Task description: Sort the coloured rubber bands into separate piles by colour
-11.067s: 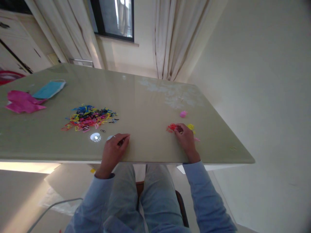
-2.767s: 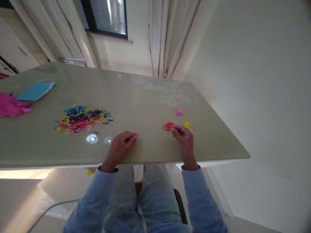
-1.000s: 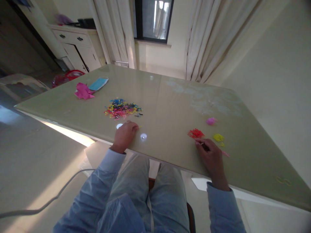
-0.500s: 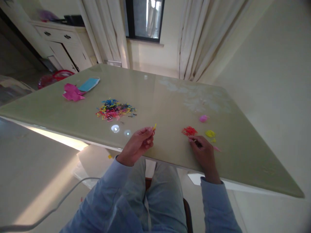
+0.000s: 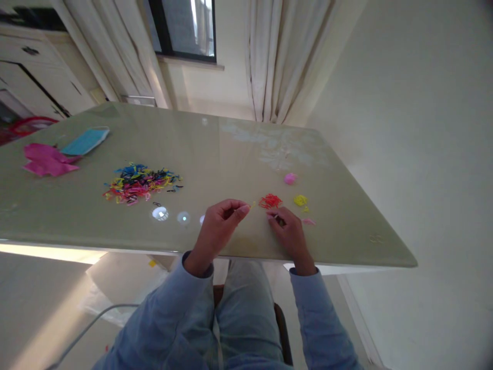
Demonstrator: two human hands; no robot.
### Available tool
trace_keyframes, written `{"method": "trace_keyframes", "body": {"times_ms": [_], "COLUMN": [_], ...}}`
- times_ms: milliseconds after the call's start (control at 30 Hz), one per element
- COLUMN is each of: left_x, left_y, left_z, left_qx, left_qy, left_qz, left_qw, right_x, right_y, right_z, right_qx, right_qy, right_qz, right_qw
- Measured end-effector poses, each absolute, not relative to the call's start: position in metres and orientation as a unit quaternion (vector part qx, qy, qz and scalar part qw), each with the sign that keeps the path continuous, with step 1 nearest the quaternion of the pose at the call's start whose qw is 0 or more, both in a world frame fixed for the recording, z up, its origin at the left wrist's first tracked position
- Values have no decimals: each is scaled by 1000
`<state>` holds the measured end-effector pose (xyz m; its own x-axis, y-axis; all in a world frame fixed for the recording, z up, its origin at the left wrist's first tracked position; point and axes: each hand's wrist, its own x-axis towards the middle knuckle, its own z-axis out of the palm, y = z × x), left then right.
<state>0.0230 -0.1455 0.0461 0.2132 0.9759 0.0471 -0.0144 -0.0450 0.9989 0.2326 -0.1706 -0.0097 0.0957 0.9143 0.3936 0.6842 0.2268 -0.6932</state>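
Observation:
My left hand (image 5: 219, 228) is lifted a little over the green table (image 5: 215, 154) and pinches a small yellow band (image 5: 252, 205) at its fingertips. Just right of it, my right hand (image 5: 287, 231) rests on the table with its fingers curled; whether it holds anything is hidden. In front of the right hand lie three small sorted heaps: red bands (image 5: 270, 201), yellow bands (image 5: 300, 200) and pink bands (image 5: 290, 179). A big mixed pile of coloured bands (image 5: 138, 183) sits to the left.
A blue face mask (image 5: 85, 141) and a crumpled pink sheet (image 5: 46, 160) lie at the far left. One loose pink band (image 5: 309, 222) is by my right hand. Curtains, a window and a cabinet stand behind the table. The near edge runs just below my hands.
My left hand has carried the yellow band rightward, from near the mixed pile to close beside the red heap. My right hand has stayed by the sorted heaps. The camera swung back to the right.

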Motion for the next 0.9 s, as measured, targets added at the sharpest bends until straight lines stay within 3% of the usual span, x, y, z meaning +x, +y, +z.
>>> {"method": "trace_keyframes", "body": {"times_ms": [167,267,633,900], "left_x": [1,-15,-17,-7], "left_y": [-156,-159,-161,-156], "left_z": [46,48,52,53], "left_qx": [796,877,838,800], "left_qy": [360,273,236,249], "left_qz": [415,354,315,357], "left_qw": [255,179,377,412], "right_x": [233,233,233,234], "right_y": [-170,-170,-170,-170], "right_z": [-11,-12,-11,-13], "right_qx": [-600,-603,-601,-597], "right_qy": [-663,-662,-663,-669], "right_qz": [142,145,141,131], "right_qw": [425,422,423,423]}}
